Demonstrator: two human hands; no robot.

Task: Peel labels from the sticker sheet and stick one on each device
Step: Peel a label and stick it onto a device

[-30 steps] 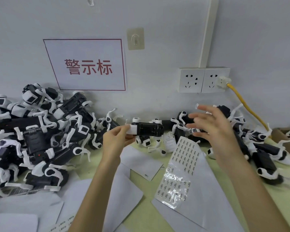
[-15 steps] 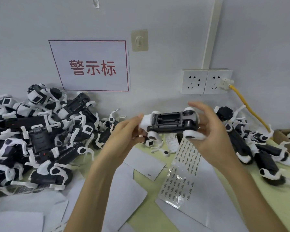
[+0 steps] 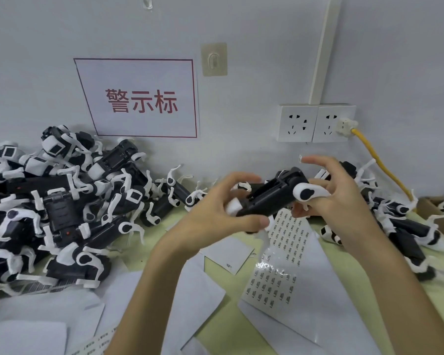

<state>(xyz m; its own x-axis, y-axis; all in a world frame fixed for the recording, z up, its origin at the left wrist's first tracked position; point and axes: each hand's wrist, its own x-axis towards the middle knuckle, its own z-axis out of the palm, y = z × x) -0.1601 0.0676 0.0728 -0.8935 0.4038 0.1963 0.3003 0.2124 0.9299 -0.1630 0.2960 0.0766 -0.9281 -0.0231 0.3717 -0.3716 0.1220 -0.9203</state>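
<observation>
Left hand grips the lower end of the device, with the thumb under it and the fingers curled above. My right hand holds the other end, next to a white leg. The device is in the air above the sticker sheet, which lies flat on the table. Its long axis goes from lower left to upper right, and the right end is higher. One big pile of devices lies at my left, and more devices at my right.
</observation>
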